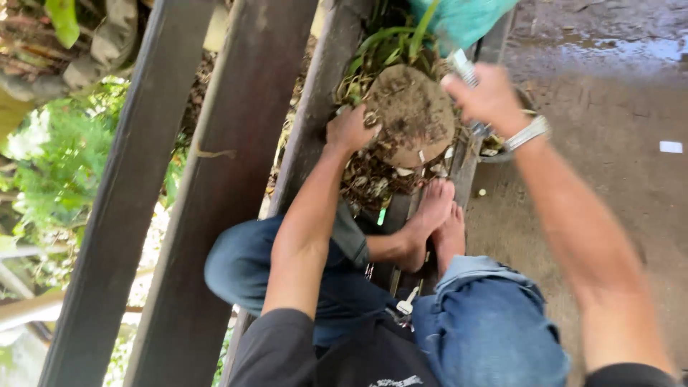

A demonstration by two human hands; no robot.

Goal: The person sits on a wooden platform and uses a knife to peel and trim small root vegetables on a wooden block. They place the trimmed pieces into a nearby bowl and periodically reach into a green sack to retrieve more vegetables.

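Two dark wooden beams (pixel 136 193) run up the left side, with green foliage (pixel 50 165) beyond them. Next comes the left hand (pixel 349 129), its fingers curled together against the edge of one round, earth-caked root ball (pixel 414 115), which rests on a third plank above the two bare feet (pixel 433 222). The clump looks heavy, crumbly and damp, likely to shed soil if squeezed, so cupping it low on both sides seems the safest hold, away from the thin green leaves (pixel 401 36). To its right, the right hand (pixel 486 97), wearing one metal wristwatch (pixel 527 133), is closed around a slim light-coloured tool (pixel 464 68), blurred, beside the wet concrete floor (pixel 609 143).
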